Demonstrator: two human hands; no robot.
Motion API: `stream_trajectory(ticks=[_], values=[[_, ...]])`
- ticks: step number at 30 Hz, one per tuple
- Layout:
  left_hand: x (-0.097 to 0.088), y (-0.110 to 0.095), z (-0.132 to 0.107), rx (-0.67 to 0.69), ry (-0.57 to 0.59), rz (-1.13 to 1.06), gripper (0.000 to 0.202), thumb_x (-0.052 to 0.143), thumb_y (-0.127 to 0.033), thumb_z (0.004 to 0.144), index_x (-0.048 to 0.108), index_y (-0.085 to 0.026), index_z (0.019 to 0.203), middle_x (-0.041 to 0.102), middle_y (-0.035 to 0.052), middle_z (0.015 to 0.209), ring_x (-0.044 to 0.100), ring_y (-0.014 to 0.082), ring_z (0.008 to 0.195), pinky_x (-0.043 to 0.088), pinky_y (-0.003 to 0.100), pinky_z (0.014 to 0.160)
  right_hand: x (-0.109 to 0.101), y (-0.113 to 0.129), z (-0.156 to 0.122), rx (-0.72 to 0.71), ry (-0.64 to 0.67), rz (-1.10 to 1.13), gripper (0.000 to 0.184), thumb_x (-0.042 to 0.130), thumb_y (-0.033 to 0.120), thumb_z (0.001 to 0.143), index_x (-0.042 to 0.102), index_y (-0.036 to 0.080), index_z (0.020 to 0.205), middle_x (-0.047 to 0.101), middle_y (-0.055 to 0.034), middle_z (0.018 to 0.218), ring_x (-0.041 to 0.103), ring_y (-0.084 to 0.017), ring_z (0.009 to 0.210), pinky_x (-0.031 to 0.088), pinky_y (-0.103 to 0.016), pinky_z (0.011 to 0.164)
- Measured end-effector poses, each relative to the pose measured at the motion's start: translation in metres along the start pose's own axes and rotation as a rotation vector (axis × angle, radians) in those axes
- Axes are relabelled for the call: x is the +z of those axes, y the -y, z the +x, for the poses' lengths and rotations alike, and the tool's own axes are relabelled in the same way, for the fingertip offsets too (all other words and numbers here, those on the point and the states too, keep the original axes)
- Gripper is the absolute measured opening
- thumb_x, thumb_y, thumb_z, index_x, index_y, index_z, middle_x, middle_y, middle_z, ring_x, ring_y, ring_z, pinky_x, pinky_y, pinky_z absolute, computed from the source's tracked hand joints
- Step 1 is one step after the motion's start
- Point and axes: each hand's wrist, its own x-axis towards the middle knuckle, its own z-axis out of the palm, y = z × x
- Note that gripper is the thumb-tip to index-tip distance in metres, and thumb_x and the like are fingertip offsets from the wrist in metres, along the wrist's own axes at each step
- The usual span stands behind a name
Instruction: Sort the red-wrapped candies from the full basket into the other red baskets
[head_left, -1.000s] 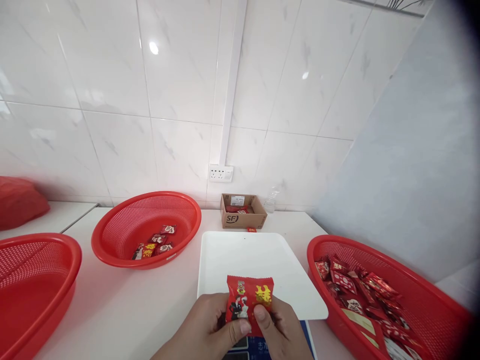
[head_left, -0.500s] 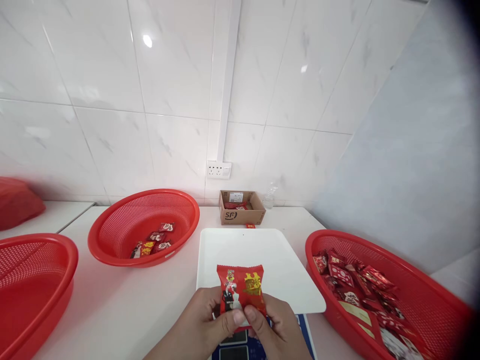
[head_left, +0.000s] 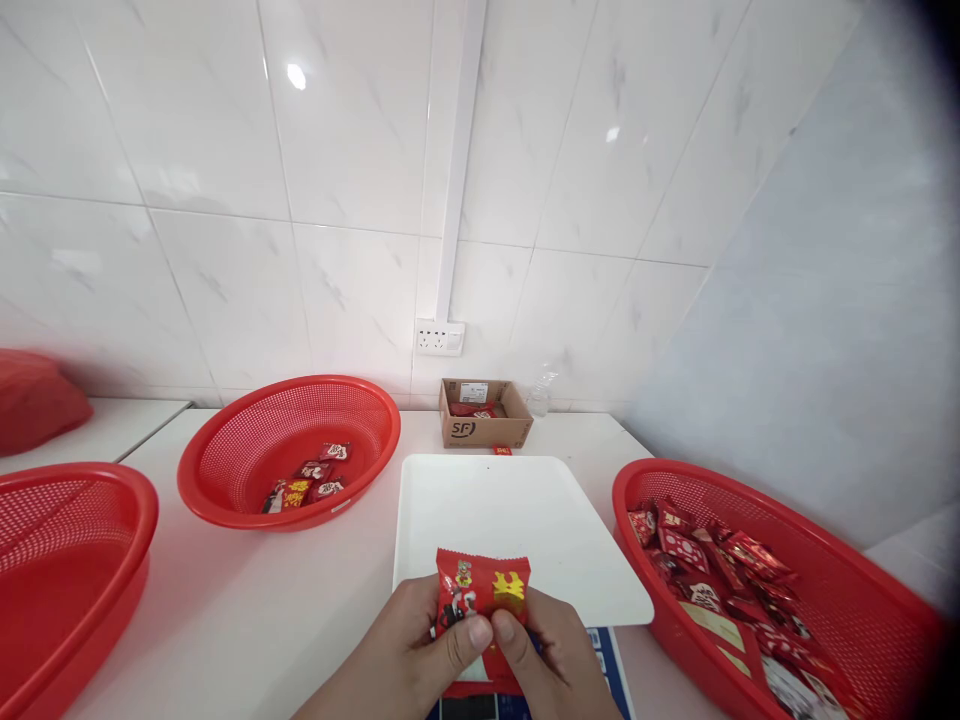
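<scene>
A small red snack packet [head_left: 480, 582] with gold lettering and a printed couple is pinched between both hands at the bottom centre. My left hand [head_left: 409, 640] grips its left side, thumb across the front. On the right side my right hand [head_left: 551, 650] does the same, the two thumb tips almost meeting. The packet is upright, its crimped top edge showing, above the near edge of a white scale plate [head_left: 487, 500]. Below the hands, the scale's blue panel [head_left: 615, 670] is partly covered.
A red basket [head_left: 832, 560] full of red packets stands at right. Another red basket [head_left: 247, 440] with several packets is left of the scale; a third basket [head_left: 90, 600] is at the left edge. Behind the scale are a cardboard box [head_left: 487, 432] and a clear plastic bottle [head_left: 541, 390].
The packet has dropped slightly and tipped between my fingers, and my thumbs now sit higher on its front. Both hands keep hold of it.
</scene>
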Motion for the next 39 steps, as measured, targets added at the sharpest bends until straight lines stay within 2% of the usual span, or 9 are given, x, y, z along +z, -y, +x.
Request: stream_trajectory(ticks=[8,12,15,19,24,28,33,36,39], values=[[-0.004,0.003,-0.002,0.035,0.034,-0.003,0.039,0.055,-0.041,0.084,0.059,-0.021,0.117,0.066,0.0053,0.105,0.059,0.0214,0.094,0.046,0.029,0.081,-0.002,-0.001,0.003,-0.019,-0.039,-0.105,0.037,0.042,0.044,0.088,0.065,0.018,0.076,0.065,-0.0024,0.067,0.057,-0.015,0.060,0.045,-0.023,0.058],[-0.003,0.006,0.001,-0.003,-0.037,-0.039,0.038,0.060,-0.038,0.080,0.059,-0.020,0.114,0.066,0.0064,0.106,0.058,0.0220,0.095,0.046,0.031,0.083,-0.002,-0.003,0.004,0.027,-0.035,-0.041,0.039,0.042,0.048,0.087,0.066,0.018,0.083,0.065,-0.0032,0.071,0.059,-0.016,0.064,0.046,-0.024,0.060],[-0.004,0.007,0.003,-0.007,-0.133,-0.046,0.035,0.059,-0.037,0.081,0.060,-0.018,0.109,0.066,0.0073,0.106,0.058,0.0221,0.096,0.045,0.033,0.086,-0.001,-0.010,0.003,0.070,-0.010,0.026,0.042,0.043,0.051,0.086,0.061,0.018,0.105,0.066,-0.0063,0.087,0.060,-0.017,0.073,0.049,-0.026,0.066],[-0.007,0.008,0.005,-0.006,-0.204,-0.154,0.039,0.062,-0.037,0.079,0.057,-0.017,0.112,0.065,0.0091,0.107,0.059,0.0237,0.098,0.046,0.036,0.086,0.000,-0.021,-0.003,0.081,-0.067,0.087,0.063,0.050,0.049,0.084,0.031,0.024,0.138,0.058,-0.0122,0.117,0.062,-0.019,0.092,0.052,-0.032,0.077],[-0.006,0.007,0.007,-0.007,-0.209,-0.244,0.041,0.062,-0.036,0.080,0.050,-0.021,0.116,0.061,0.0081,0.115,0.056,0.0234,0.105,0.046,0.036,0.088,-0.003,-0.021,-0.003,-0.099,0.006,-0.124,0.061,0.063,0.048,0.075,0.047,0.030,0.131,0.047,-0.0101,0.135,0.046,-0.027,0.122,0.045,-0.038,0.095],[-0.005,0.008,0.005,0.008,-0.172,-0.236,0.045,0.059,-0.037,0.082,0.044,-0.021,0.122,0.061,0.0094,0.112,0.058,0.0231,0.102,0.046,0.036,0.087,-0.003,-0.014,-0.001,-0.090,0.033,-0.106,0.050,0.058,0.038,0.082,0.047,0.030,0.130,0.060,-0.0070,0.121,0.058,-0.021,0.109,0.048,-0.033,0.091],[-0.004,0.014,0.002,-0.043,-0.179,-0.272,0.085,0.060,-0.041,0.081,0.004,-0.027,0.143,0.062,0.0093,0.103,0.061,0.0224,0.092,0.046,0.040,0.083,-0.003,-0.008,0.001,-0.036,-0.011,-0.091,0.045,0.059,0.033,0.081,0.050,0.029,0.126,0.062,-0.0065,0.117,0.060,-0.020,0.104,0.050,-0.031,0.087],[-0.004,0.017,0.003,-0.028,-0.261,-0.142,0.085,0.057,-0.042,0.082,0.000,-0.029,0.144,0.061,0.0080,0.102,0.059,0.0221,0.093,0.044,0.042,0.085,-0.007,-0.009,0.006,0.043,-0.050,-0.109,0.047,0.057,0.036,0.083,0.047,0.029,0.128,0.058,-0.0061,0.123,0.056,-0.020,0.110,0.048,-0.033,0.091],[-0.007,0.016,0.004,0.050,-0.441,0.076,0.074,0.053,-0.041,0.084,0.008,-0.031,0.143,0.053,0.0095,0.120,0.052,0.0230,0.108,0.038,0.044,0.094,-0.016,-0.017,0.015,0.121,-0.075,-0.218,0.057,0.053,0.044,0.084,0.037,0.027,0.137,0.049,-0.0086,0.134,0.047,-0.024,0.122,0.042,-0.041,0.098]])
